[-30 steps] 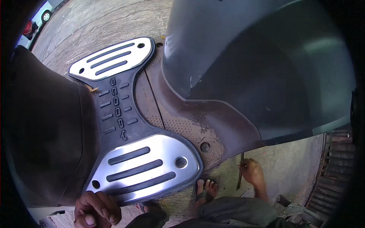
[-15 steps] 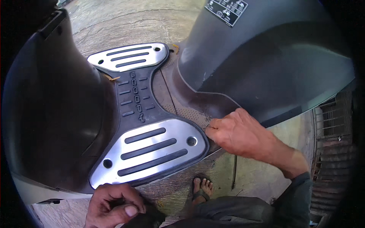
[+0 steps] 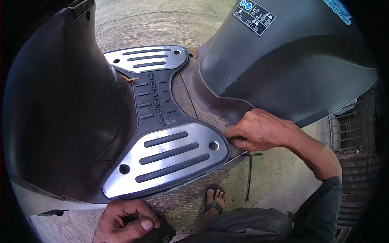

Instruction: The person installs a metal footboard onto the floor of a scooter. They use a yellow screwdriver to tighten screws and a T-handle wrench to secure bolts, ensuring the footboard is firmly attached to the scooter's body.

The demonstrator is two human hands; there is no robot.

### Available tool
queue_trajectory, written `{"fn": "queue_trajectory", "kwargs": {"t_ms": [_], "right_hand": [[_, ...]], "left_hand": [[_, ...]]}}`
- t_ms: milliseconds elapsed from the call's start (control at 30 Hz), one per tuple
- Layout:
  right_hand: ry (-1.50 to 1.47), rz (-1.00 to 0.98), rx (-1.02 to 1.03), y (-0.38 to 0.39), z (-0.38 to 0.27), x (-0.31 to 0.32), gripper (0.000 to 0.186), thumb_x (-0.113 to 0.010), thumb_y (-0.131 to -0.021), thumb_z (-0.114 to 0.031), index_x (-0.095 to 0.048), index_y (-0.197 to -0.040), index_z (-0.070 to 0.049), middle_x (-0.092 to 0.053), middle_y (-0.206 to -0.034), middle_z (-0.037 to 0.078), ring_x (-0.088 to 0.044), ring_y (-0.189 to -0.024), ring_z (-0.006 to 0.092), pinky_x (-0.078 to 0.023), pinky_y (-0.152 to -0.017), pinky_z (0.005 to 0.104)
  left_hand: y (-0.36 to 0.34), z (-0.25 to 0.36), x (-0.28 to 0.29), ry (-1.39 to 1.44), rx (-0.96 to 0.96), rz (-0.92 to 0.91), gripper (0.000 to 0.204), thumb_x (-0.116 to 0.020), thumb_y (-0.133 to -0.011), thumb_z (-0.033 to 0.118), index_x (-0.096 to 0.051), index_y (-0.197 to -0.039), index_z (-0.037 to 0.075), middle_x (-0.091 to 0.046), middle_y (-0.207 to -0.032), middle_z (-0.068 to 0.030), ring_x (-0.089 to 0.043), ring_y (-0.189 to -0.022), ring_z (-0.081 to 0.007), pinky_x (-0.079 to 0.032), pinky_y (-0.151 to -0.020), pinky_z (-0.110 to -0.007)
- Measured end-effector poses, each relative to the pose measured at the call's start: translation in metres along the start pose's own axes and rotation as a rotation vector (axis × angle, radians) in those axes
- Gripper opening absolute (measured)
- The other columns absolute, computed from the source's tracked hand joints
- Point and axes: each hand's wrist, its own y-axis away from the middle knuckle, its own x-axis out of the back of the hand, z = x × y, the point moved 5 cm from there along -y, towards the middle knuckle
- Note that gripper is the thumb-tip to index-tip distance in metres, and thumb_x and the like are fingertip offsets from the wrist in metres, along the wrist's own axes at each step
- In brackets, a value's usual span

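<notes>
A scooter's footboard (image 3: 190, 108) carries a black rubber floor mat (image 3: 150, 97) with shiny slotted metal plates, a large near one (image 3: 178, 160) and a smaller far one (image 3: 148, 58). My right hand (image 3: 261, 131) is closed in a pinch at the footboard's edge, beside the near plate's right corner. Its fingertips are partly hidden, and whatever they hold cannot be made out. Just below the near plate's left end, my left hand (image 3: 125, 220) is loosely curled, thumb against the fingers, with nothing visible in it.
The dark front body panel (image 3: 60, 109) rises at left, the grey seat-side panel (image 3: 279, 69) at right. A thin T-shaped metal tool (image 3: 249, 174) lies on the concrete floor near my sandalled foot (image 3: 214, 202). Dry leaf bits (image 3: 131, 79) lie by the mat.
The view has shifted, so the scooter sits further right in it. My right hand stays at the footboard's edge, its wrist turned and fingers bent differently. My left hand keeps its curl.
</notes>
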Motion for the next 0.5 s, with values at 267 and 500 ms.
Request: {"fn": "queue_trajectory", "kwargs": {"t_ms": [267, 500], "right_hand": [[-0.024, 0.106, 0.023, 0.0113, 0.0056, -0.0082, 0.014, -0.063, -0.087, -0.01, -0.071, -0.095, -0.002, -0.07, -0.078, 0.021, -0.071, -0.078, 0.0384, -0.057, -0.075, 0.0482], [-0.062, 0.057, 0.002, 0.006, 0.0069, -0.0071, 0.021, -0.06, -0.087, -0.012, -0.074, -0.099, -0.002, -0.071, -0.08, 0.023, -0.072, -0.076, 0.0383, -0.057, -0.078, 0.0483]], "left_hand": [[-0.0028, 0.0037, -0.0031, -0.084, 0.04, 0.002, 0.03, -0.075, -0.076, 0.025, -0.069, -0.081, -0.004, -0.069, -0.076, -0.0134, -0.064, -0.071, -0.0207, -0.048, -0.069, -0.034], [-0.0058, 0.0034, -0.0052, -0.116, 0.018, 0.006, 0.031, -0.075, -0.077, 0.025, -0.069, -0.082, -0.004, -0.069, -0.076, -0.0136, -0.063, -0.07, -0.0206, -0.048, -0.068, -0.033]]}}
